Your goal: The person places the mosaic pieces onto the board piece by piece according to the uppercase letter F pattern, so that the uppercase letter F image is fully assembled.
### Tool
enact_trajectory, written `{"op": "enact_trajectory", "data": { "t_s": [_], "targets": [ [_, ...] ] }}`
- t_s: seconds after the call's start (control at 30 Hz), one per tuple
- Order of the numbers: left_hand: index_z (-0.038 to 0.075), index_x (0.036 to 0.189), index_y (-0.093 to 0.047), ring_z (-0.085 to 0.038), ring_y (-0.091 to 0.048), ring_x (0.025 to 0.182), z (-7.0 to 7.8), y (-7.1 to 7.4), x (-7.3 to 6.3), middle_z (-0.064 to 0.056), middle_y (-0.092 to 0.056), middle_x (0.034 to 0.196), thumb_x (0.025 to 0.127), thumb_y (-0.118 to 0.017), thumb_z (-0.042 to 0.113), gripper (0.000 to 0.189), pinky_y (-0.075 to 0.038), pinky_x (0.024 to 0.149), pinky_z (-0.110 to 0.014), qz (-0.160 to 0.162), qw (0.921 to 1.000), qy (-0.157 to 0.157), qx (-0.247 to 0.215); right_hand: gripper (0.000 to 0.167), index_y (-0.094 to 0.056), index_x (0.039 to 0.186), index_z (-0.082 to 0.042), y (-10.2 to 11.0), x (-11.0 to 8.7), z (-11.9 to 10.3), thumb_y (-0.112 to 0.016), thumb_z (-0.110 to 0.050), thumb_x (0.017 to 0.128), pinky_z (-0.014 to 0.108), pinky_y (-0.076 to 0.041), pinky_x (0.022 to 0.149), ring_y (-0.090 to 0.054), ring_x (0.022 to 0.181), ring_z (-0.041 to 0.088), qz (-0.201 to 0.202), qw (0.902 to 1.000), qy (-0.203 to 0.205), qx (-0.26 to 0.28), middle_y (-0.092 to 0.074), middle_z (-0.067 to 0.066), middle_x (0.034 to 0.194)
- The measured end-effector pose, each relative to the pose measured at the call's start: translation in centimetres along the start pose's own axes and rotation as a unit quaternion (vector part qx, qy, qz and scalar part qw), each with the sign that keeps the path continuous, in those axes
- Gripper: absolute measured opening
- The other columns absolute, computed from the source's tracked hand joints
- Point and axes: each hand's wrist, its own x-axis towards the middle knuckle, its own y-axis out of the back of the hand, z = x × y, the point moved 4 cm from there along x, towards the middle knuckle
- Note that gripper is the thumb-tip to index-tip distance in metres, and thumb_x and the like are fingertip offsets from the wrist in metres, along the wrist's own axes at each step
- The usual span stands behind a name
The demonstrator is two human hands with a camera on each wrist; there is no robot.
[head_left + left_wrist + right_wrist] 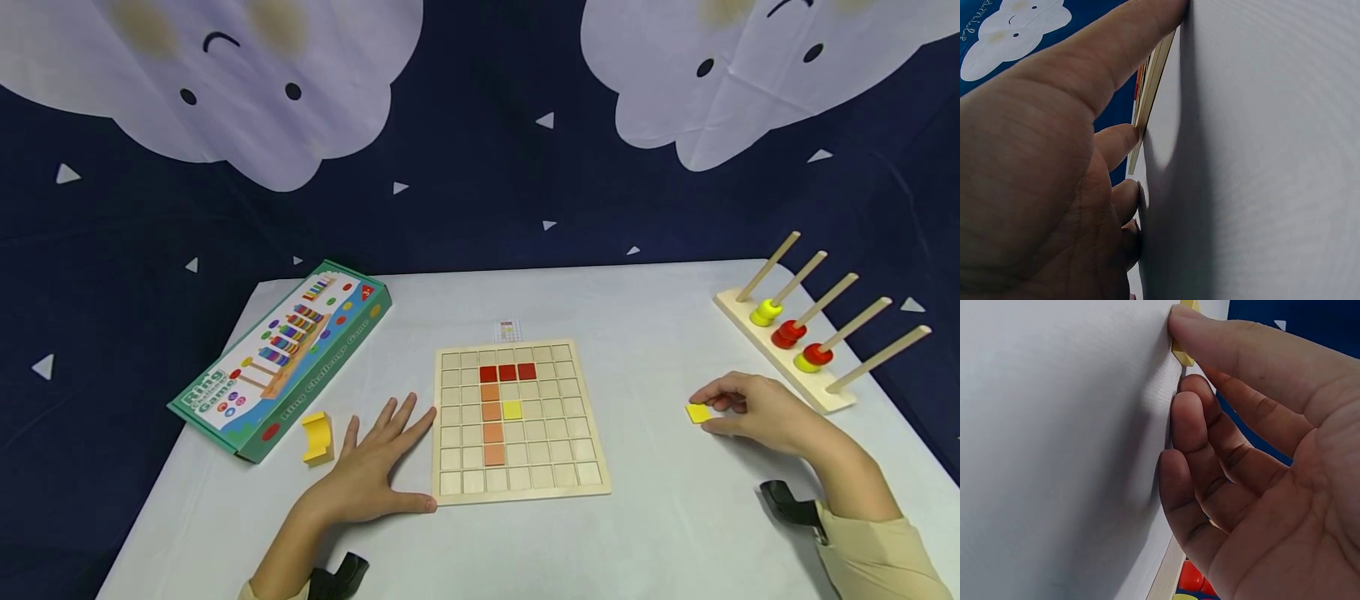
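Note:
A yellow square tile (698, 413) is pinched between thumb and forefinger of my right hand (765, 414), low over the table on the right; the right wrist view shows the tile's edge (1183, 355) at the thumb tip. My left hand (369, 475) lies spread out at the left side of a wooden grid board (551, 479), its thumb and fingertips right at the board's edge. On the board sit a row of red tiles (507, 372), a column of orange tiles (492, 432) and one yellow tile (512, 409). A small pattern card (508, 331) lies just behind the board.
At the left lies a green game box (281, 358), with a yellow curved block (318, 438) beside my left hand. A wooden peg stand (813, 379) with red and yellow rings stands past my right hand. Behind the white table (637, 533) hangs a dark blue cloth (487, 167) with clouds.

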Motion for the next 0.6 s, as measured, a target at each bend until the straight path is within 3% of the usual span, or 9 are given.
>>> {"op": "enact_trajectory", "data": {
  "t_s": [0.6],
  "targets": [
    [0.035,0.17,-0.032,-0.044,-0.004,0.169,0.13,0.11,-0.03,-0.004,-0.012,0.183,0.073,-0.089,0.069,0.118,0.01,0.123,-0.083,-0.002,1.0,0.005,-0.002,0.031,-0.079,0.113,-0.007,-0.45,0.47,-0.63,-0.09,-0.019,0.087,0.019,-0.05,0.073,-0.054,0.082,-0.001,0.02,0.9995,0.025,-0.006,-0.072,-0.004,0.098]
  ]
}}
